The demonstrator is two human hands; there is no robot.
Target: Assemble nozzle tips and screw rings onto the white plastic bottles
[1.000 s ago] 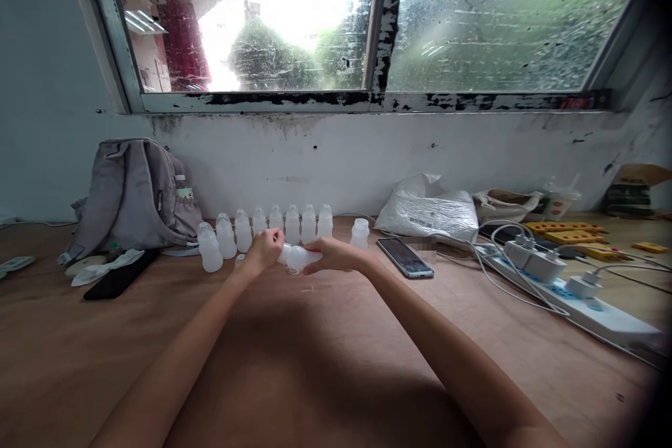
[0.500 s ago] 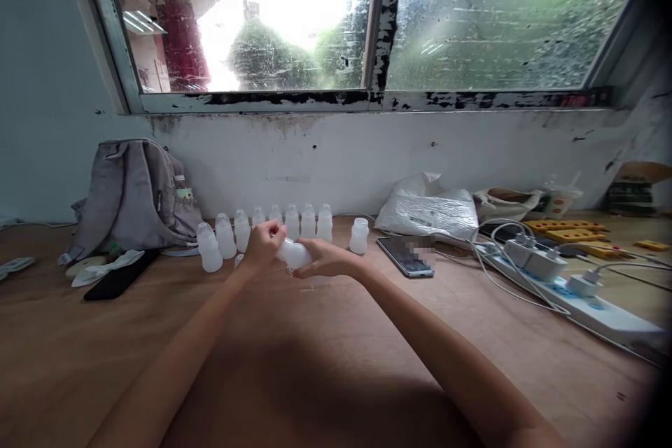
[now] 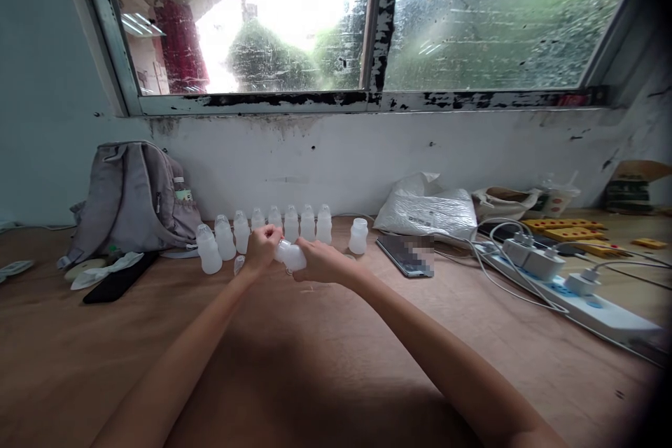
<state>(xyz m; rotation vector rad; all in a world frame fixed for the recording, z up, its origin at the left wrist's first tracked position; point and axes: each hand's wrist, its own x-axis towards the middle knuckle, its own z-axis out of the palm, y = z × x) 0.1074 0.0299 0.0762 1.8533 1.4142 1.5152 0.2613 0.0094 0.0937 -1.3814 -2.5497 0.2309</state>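
A translucent white baby bottle (image 3: 295, 257) is held tilted above the table, its neck end pointing left. My right hand (image 3: 324, 262) is wrapped around its body. At the neck end, my left hand (image 3: 263, 248) is closed with thumb and fingers pinched together; its fingers hide what exactly they grip there. Just left of my left wrist lies a small clear cap (image 3: 239, 264). Behind the hands stands a row of several capped baby bottles (image 3: 208, 252), partly hidden by my left hand. One bottle without a clear cap (image 3: 358, 236) stands upright to the right.
A phone (image 3: 405, 256) and a silvery plastic bag (image 3: 430, 213) lie to the right, beside a power strip (image 3: 577, 297) with chargers and cables. At the left a grey backpack (image 3: 131, 196) leans near a black flat case (image 3: 120, 281). The wall and window rise behind.
The held bottle has turned slightly, showing more of its body and neck. My right hand has rolled over it, with its back more toward me. My left hand stays at the neck end.
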